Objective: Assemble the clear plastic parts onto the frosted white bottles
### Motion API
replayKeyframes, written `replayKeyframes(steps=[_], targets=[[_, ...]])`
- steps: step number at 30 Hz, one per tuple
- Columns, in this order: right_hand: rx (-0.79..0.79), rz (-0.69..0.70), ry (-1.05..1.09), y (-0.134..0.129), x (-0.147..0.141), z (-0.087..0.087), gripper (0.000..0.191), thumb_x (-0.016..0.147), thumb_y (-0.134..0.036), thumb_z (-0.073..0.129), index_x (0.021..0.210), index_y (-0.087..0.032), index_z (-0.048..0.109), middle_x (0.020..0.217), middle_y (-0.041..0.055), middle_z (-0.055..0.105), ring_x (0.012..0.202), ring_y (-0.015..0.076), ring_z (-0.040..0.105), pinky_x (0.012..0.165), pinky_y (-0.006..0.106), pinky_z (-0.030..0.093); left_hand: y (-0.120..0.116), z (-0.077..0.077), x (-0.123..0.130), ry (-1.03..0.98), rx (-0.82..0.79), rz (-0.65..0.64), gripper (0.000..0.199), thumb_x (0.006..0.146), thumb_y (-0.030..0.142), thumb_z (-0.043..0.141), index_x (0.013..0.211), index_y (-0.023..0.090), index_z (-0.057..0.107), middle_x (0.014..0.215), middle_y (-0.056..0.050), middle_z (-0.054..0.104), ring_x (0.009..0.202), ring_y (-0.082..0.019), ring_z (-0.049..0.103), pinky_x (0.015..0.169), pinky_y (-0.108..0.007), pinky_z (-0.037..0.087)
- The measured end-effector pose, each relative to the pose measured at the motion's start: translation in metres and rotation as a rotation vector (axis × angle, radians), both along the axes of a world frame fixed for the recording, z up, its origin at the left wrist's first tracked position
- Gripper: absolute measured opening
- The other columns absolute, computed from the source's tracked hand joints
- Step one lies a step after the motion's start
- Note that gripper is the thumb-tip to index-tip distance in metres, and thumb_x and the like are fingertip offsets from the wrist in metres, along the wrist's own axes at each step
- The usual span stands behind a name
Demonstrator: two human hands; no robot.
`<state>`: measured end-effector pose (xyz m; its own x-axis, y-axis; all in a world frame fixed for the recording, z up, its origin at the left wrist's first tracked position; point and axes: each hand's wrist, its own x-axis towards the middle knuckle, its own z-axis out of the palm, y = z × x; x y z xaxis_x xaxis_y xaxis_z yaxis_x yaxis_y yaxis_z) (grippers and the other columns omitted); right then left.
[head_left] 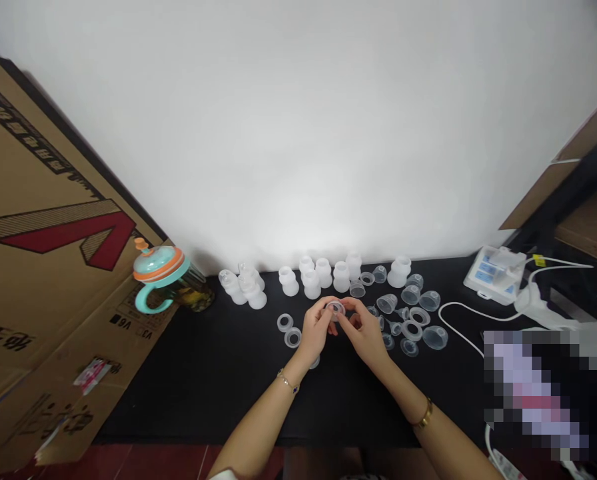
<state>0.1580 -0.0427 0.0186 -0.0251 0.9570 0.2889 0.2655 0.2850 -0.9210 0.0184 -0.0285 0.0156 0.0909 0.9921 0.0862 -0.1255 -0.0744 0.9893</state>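
Note:
Near the middle of the black table, my left hand (315, 328) and my right hand (364, 331) meet around a small translucent ring (335, 308), fingers closed on its two sides. Left of my left hand lie two more rings (292, 337). Behind my hands stand several white bottles (311, 284). To the right of my right hand, clear domed caps (430, 301), rings (411, 331) and small clear nipple-like pieces (409, 347) are scattered. A round piece partly shows under my left wrist.
At the left, bottles with clear caps (253, 293) stand near a teal-lidded jug (161, 273) and a large cardboard box (43, 267). A white device (495, 275) with a cable (458, 308) lies at the right. A white wall (318, 133) rises behind the table.

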Motion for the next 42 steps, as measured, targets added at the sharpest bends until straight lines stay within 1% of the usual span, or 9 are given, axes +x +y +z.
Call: replayKeyframes(steps=[4, 7, 10, 17, 20, 24, 34, 42], targets=[[-0.001, -0.002, 0.002, -0.0007, 0.0004, 0.0029, 0.028, 0.093, -0.041, 0.060, 0.113, -0.021, 0.063, 0.097, 0.0051, 0.072, 0.053, 0.0119, 0.051, 0.048, 0.027, 0.038, -0.0008, 0.0015, 0.0006, -0.012, -0.012, -0.005, 0.041, 0.089, 0.051, 0.063, 0.106, 0.013, 0.069, 0.060, 0.002, 0.058, 0.045, -0.010, 0.052, 0.045, -0.022, 0.044], [-0.005, -0.002, 0.005, -0.0012, 0.0004, 0.0043, 0.029, 0.093, -0.042, 0.060, 0.112, -0.021, 0.063, 0.095, 0.0050, 0.072, 0.052, 0.0121, 0.051, 0.047, 0.027, 0.038, -0.0005, 0.0016, 0.0002, 0.011, -0.014, 0.002, 0.043, 0.089, 0.053, 0.063, 0.106, 0.013, 0.070, 0.057, 0.003, 0.058, 0.045, -0.011, 0.052, 0.045, -0.022, 0.043], [-0.003, -0.001, 0.006, -0.0012, 0.0003, 0.0036, 0.028, 0.093, -0.041, 0.060, 0.112, -0.021, 0.063, 0.094, 0.0044, 0.072, 0.052, 0.0117, 0.051, 0.047, 0.027, 0.038, 0.0007, 0.0006, -0.0008, 0.015, -0.017, -0.004, 0.044, 0.089, 0.052, 0.064, 0.106, 0.013, 0.070, 0.054, 0.003, 0.056, 0.044, -0.011, 0.051, 0.045, -0.021, 0.043], [0.005, 0.001, 0.010, -0.0009, 0.0004, 0.0025, 0.027, 0.093, -0.041, 0.060, 0.111, -0.021, 0.064, 0.093, 0.0040, 0.072, 0.051, 0.0110, 0.050, 0.047, 0.026, 0.038, 0.0029, -0.0004, -0.0023, 0.024, -0.018, -0.013, 0.043, 0.088, 0.051, 0.065, 0.105, 0.012, 0.071, 0.054, 0.003, 0.057, 0.042, -0.010, 0.050, 0.042, -0.020, 0.040], [-0.002, -0.002, 0.007, -0.0013, 0.0002, 0.0040, 0.026, 0.092, -0.040, 0.060, 0.109, -0.021, 0.064, 0.090, 0.0035, 0.072, 0.050, 0.0111, 0.049, 0.047, 0.026, 0.037, 0.0028, 0.0008, -0.0025, 0.039, -0.022, -0.005, 0.043, 0.089, 0.052, 0.064, 0.103, 0.012, 0.072, 0.057, 0.001, 0.060, 0.042, -0.009, 0.050, 0.041, -0.020, 0.040], [-0.004, 0.001, 0.009, -0.0014, 0.0000, 0.0040, 0.026, 0.093, -0.041, 0.060, 0.109, -0.021, 0.063, 0.091, 0.0036, 0.072, 0.050, 0.0113, 0.049, 0.046, 0.026, 0.036, 0.0029, 0.0020, -0.0028, 0.065, -0.020, 0.003, 0.043, 0.089, 0.052, 0.064, 0.102, 0.012, 0.073, 0.064, -0.001, 0.065, 0.042, -0.009, 0.050, 0.040, -0.020, 0.040], [-0.003, 0.003, 0.007, -0.0014, -0.0001, 0.0016, 0.026, 0.093, -0.043, 0.060, 0.109, -0.022, 0.063, 0.093, 0.0042, 0.072, 0.050, 0.0113, 0.049, 0.047, 0.026, 0.037, 0.0043, -0.0010, -0.0044, 0.095, -0.008, -0.003, 0.043, 0.090, 0.052, 0.062, 0.103, 0.012, 0.074, 0.063, 0.000, 0.064, 0.040, -0.008, 0.051, 0.038, -0.019, 0.038], [0.000, -0.002, 0.005, -0.0019, -0.0002, 0.0041, 0.025, 0.093, -0.041, 0.060, 0.108, -0.021, 0.064, 0.092, 0.0039, 0.073, 0.050, 0.0110, 0.049, 0.046, 0.026, 0.037, 0.0035, 0.0023, -0.0049, 0.117, -0.001, -0.020, 0.043, 0.091, 0.053, 0.061, 0.102, 0.013, 0.073, 0.065, -0.001, 0.065, 0.039, -0.008, 0.051, 0.038, -0.019, 0.035]])
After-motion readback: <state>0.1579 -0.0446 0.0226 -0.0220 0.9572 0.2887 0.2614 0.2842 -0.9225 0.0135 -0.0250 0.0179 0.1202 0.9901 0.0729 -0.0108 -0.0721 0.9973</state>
